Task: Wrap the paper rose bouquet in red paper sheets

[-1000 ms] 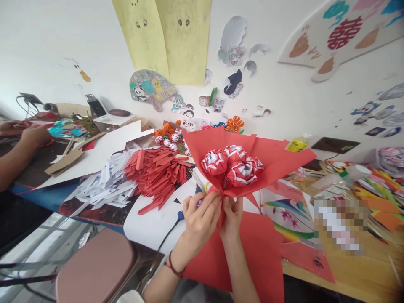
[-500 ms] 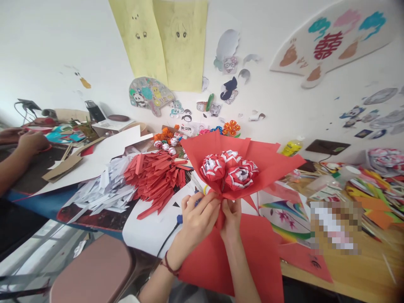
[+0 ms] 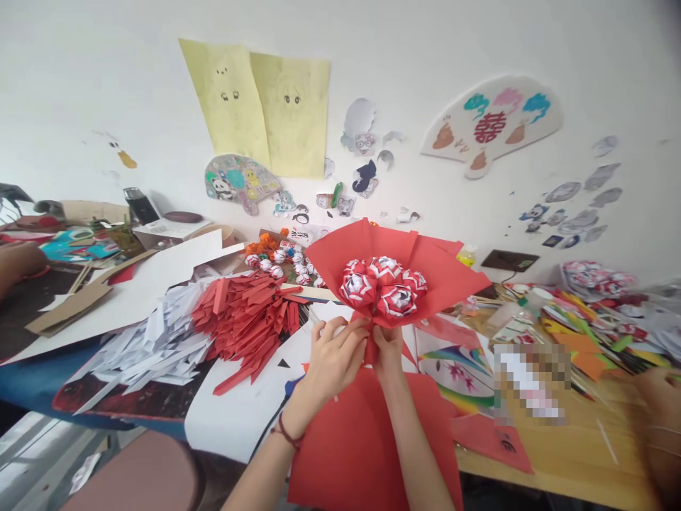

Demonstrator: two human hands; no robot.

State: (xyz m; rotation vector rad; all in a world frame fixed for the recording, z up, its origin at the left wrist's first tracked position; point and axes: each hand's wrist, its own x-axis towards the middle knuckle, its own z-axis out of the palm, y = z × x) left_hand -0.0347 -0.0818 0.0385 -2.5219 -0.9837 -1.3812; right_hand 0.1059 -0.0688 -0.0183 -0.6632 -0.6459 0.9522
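Head view: bouquet (image 3: 398, 301) held up mid-frame, slightly below centre, above the bench; clock directions taken from it

Left hand (image 3: 333, 358) clamped on the gathered neck (image 3: 371, 348) from 7 o'clock, fingers curled over, dark red bracelet (image 3: 287, 429) at the wrist
Right hand (image 3: 388, 351) also clamped on the neck, at 6 o'clock, thumb at the front; close together, contact between the two impossible to tell
Red paper wrap (image 3: 444, 280) flared wide around red-and-white folded paper flowers, clustered and touching

At 6 o'clock, under the forearms, plain red sheet (image 3: 367, 433)
Between 4 and 5, printed sheet (image 3: 457, 372) with rainbow bands
Between 8 and 9, heap of red paper strips (image 3: 247, 326); farther out, touching it, heap of white strips (image 3: 154, 341)
Toward 9, small red-and-white buds (image 3: 266, 264), orange flowers (image 3: 263, 245) just behind
At 3, well apart, second cluster of red-and-white flowers (image 3: 599, 278)

On the wall: yellow sheets (image 3: 298, 113) at 11, white painted fan (image 3: 492, 117) at 1

Co-worker's arm (image 3: 18, 268) at 9, cut by the frame; another person's hand (image 3: 660, 404) between 3 and 4, blurred
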